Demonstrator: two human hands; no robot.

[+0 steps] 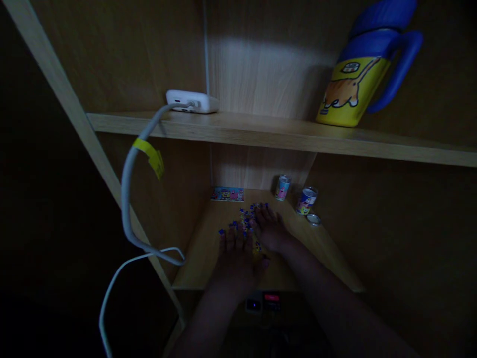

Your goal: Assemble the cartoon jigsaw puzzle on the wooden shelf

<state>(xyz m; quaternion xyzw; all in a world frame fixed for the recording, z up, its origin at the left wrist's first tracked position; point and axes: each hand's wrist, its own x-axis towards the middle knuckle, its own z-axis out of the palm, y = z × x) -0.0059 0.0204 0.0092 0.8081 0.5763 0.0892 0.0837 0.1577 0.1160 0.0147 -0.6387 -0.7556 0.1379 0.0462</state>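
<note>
Small blue and yellow jigsaw puzzle pieces lie scattered on the lower wooden shelf. My left hand rests palm down at the near side of the pieces, fingers spread, fingertips touching some of them. Farther back and to the right, my right hand lies flat over other pieces, its fingers stretched out. Both hands hide part of the pile. Behind them, against the back wall, a colourful cartoon picture card lies on the shelf.
Two cartoon-printed cans stand at the back right; a round metal lid lies by the nearer one. Overhead, the upper shelf holds a white device and a blue-yellow mug. A grey cable hangs at left.
</note>
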